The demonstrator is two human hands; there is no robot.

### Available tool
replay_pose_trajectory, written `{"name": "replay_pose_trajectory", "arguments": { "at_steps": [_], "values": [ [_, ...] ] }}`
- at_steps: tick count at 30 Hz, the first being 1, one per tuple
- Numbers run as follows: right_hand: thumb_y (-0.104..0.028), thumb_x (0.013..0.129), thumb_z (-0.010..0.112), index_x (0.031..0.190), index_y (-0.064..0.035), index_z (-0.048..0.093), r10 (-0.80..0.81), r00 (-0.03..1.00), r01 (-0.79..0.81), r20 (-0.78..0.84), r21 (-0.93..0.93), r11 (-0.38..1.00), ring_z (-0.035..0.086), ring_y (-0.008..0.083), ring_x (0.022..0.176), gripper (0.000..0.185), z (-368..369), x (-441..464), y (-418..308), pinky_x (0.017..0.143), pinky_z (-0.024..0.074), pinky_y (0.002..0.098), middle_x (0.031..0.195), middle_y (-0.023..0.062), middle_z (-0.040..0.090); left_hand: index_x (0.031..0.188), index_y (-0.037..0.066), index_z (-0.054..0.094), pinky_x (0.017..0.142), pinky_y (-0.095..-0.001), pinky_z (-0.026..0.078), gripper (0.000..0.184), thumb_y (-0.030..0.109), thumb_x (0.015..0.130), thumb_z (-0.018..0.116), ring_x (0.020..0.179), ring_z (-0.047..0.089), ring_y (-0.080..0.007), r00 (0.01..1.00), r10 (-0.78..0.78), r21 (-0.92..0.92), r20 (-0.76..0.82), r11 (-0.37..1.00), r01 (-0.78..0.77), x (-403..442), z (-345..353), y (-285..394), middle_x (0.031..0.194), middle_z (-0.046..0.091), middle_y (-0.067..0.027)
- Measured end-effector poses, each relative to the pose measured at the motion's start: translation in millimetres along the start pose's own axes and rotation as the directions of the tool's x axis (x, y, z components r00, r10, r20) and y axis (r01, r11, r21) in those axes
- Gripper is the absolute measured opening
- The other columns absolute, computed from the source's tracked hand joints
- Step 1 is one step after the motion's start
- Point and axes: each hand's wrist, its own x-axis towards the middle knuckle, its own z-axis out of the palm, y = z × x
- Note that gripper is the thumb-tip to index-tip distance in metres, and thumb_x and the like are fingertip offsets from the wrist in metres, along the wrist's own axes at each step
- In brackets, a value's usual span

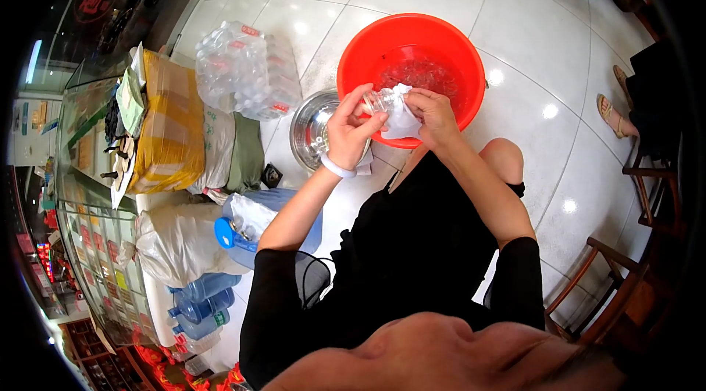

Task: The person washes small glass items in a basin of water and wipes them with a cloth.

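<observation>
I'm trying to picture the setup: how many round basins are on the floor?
2: the large red basin in front of the person, and the smaller metal basin to its left, partly covered by the left hand. Others may be hidden.

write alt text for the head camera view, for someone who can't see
Left hand holding a small clear container against a white cloth in the right hand, over the near edge of a red basin; a metal bowl and wrapped bottles lie to the left.
</observation>
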Motion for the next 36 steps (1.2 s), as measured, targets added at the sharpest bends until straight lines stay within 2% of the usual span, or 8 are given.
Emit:
{"name": "replay_pose_trajectory", "arguments": {
  "at_steps": [11,16,20,22,25,30,32,36],
  "values": [
    [-0.002,0.073,0.053,0.086,0.0054,0.059,0.014,0.997,-0.010,0.078,-0.058,0.998,0.055,0.0128,0.070,0.016,11,-8,-20,0.065,0.0445,0.0247,0.078,0.0060,0.058,0.111,-0.005,0.046,0.044,-0.0234,0.045,0.033,0.014,0.085,0.049,0.054,0.054,-0.0141,0.973,-0.187,-0.002,0.135,0.982,0.189,6,-12,20,0.075,0.057,-0.0106],
    [-0.003,0.074,0.054,0.085,0.0053,0.061,-0.188,0.921,0.328,0.341,-0.420,0.846,0.055,0.0113,0.072,0.015,5,-8,-24,0.063,0.0437,0.0240,0.080,0.0062,0.058,0.106,-0.002,0.050,0.036,-0.0211,0.038,0.031,0.022,0.088,0.044,0.046,0.049,-0.0133,0.833,-0.483,-0.248,0.271,0.801,0.545,7,-26,26,0.067,0.054,-0.0096],
    [-0.003,0.075,0.053,0.083,0.0040,0.062,-0.215,0.944,0.299,0.252,-0.370,0.879,0.054,0.0105,0.070,0.014,10,-9,-14,0.062,0.0429,0.0230,0.079,0.0057,0.058,0.107,-0.002,0.048,0.039,-0.0215,0.041,0.029,0.020,0.088,0.044,0.050,0.051,-0.0137,0.833,-0.460,-0.322,0.308,0.774,0.546,6,-24,15,0.070,0.055,-0.0090],
    [-0.003,0.075,0.053,0.084,0.0049,0.061,-0.143,0.989,0.151,0.049,-0.271,0.951,0.054,0.0104,0.068,0.014,14,-11,-11,0.060,0.0427,0.0226,0.076,0.0049,0.058,0.111,-0.002,0.046,0.047,-0.0235,0.046,0.030,0.016,0.087,0.047,0.058,0.054,-0.0148,0.946,-0.312,-0.170,0.088,0.931,0.323,2,-10,14,0.080,0.056,-0.0096],
    [-0.004,0.075,0.053,0.084,0.0058,0.060,-0.075,0.997,0.074,-0.026,-0.020,0.997,0.055,0.0109,0.066,0.015,14,-9,-7,0.060,0.0433,0.0227,0.075,0.0052,0.058,0.111,-0.003,0.045,0.067,-0.0275,0.050,0.034,0.003,0.080,0.056,0.075,0.058,-0.0172,0.993,-0.100,-0.117,0.058,0.987,0.106,0,-2,10,0.091,0.056,-0.0090],
    [-0.006,0.074,0.056,0.085,0.0058,0.061,0.003,0.998,0.003,0.063,-0.088,0.996,0.055,0.0106,0.066,0.017,5,-3,-13,0.059,0.0429,0.0223,0.076,0.0064,0.060,0.114,-0.004,0.045,0.079,-0.0307,0.047,0.041,-0.002,0.075,0.059,0.087,0.057,-0.0200,0.977,0.188,0.132,0.105,0.971,-0.201,4,-9,5,0.098,0.056,-0.0103],
    [-0.006,0.074,0.056,0.084,0.0053,0.061,0.003,0.997,0.007,0.073,-0.133,0.991,0.055,0.0105,0.066,0.016,4,-1,-15,0.059,0.0427,0.0221,0.075,0.0061,0.060,0.114,-0.004,0.044,0.075,-0.0298,0.048,0.039,0.001,0.077,0.058,0.082,0.058,-0.0199,0.984,-0.115,-0.050,0.139,0.991,0.123,6,-13,15,0.093,0.057,-0.0113],
    [-0.004,0.073,0.057,0.083,0.0051,0.061,-0.028,0.985,0.070,0.170,-0.246,0.967,0.055,0.0110,0.067,0.014,1,-2,-17,0.061,0.0431,0.0224,0.075,0.0059,0.060,0.113,-0.004,0.045,0.062,-0.0268,0.049,0.035,0.010,0.082,0.053,0.070,0.059,-0.0199,0.944,-0.269,-0.079,0.192,0.954,0.288,9,-25,15,0.084,0.058,-0.0125]
  ]
}}
